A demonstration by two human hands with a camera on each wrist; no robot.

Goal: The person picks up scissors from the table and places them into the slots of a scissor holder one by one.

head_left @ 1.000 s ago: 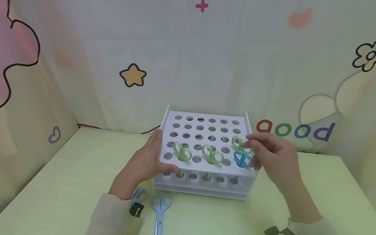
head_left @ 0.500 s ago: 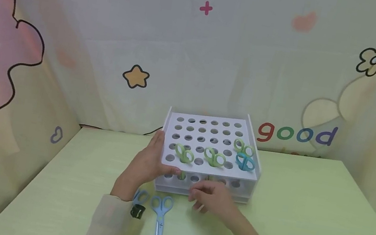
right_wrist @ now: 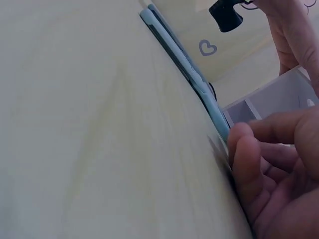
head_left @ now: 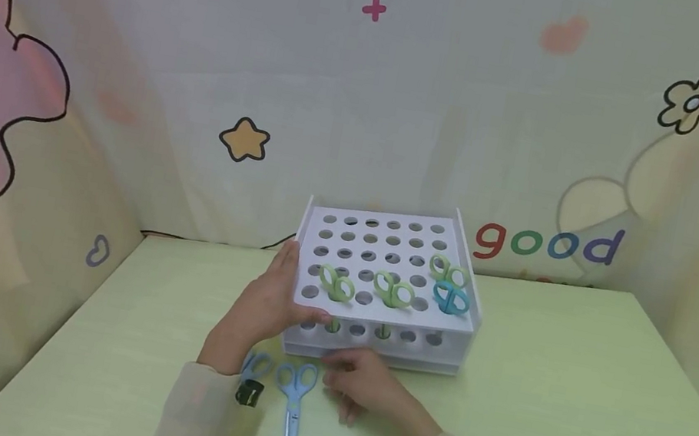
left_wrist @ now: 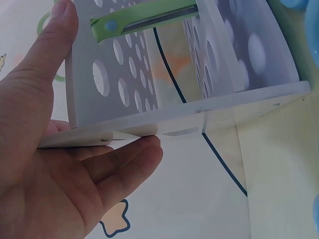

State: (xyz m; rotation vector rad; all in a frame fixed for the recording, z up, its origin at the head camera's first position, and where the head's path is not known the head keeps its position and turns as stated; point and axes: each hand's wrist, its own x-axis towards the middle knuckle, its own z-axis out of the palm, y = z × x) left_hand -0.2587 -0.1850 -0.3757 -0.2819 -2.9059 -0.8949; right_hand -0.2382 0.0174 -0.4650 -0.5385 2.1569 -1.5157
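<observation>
My left hand [head_left: 264, 304] grips the front left corner of a white rack [head_left: 367, 315] with rows of round holes. Its thumb lies on the front edge, its fingers along the outer side, as the left wrist view also shows. My right hand [head_left: 362, 384] is low over the table in front of the rack, fingers loosely bent and nothing in them. Its fingertips [right_wrist: 241, 137] are right at the handle end of light-blue scissors [head_left: 293, 403] lying with blades toward me. Another pair of blue scissors [head_left: 260, 364] lies partly hidden behind the left wrist.
Green scissors [head_left: 336, 283], a second green pair [head_left: 393, 290], a third green pair [head_left: 448, 270] and teal scissors [head_left: 451, 298] stand handles up in the rack's holes. A patterned curtain [head_left: 401, 126] hangs behind the pale table [head_left: 539, 376].
My right hand has moved from the teal scissors at the rack's right side down and left to the light-blue scissors on the table. My left hand has stayed on the rack.
</observation>
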